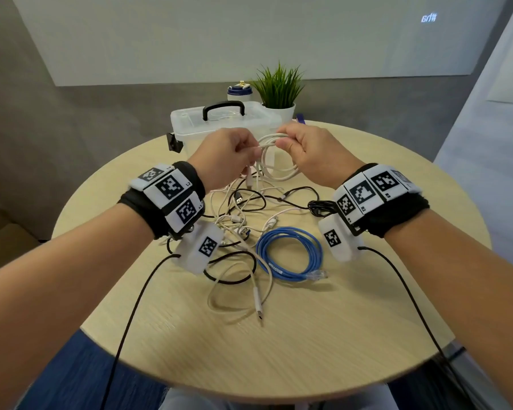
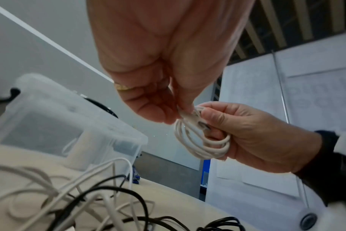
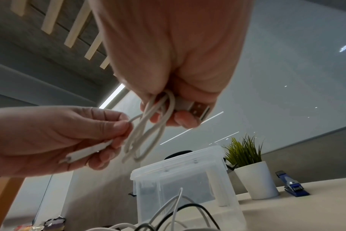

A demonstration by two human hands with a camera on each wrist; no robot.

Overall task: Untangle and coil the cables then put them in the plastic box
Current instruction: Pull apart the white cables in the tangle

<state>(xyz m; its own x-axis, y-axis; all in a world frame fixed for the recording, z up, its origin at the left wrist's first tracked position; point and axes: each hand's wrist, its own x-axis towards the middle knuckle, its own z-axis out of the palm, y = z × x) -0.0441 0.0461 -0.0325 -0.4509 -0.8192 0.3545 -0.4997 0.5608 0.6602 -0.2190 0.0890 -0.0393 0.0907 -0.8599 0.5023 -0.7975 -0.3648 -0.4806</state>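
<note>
White and soft, the cable coil (image 1: 274, 161) hangs above the desk (image 1: 323, 335), near the tangled pile (image 1: 240, 214). My right hand (image 1: 311, 152) pinches its loops; my left hand (image 1: 228, 155) pinches the free plug end. I judge it light and springy, so hold the crossing. Behind stands the plastic box (image 1: 196, 128), lid closed.

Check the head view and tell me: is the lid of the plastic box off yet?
No, the plastic box is closed, its lid seated on top with the black handle standing above it.
</note>
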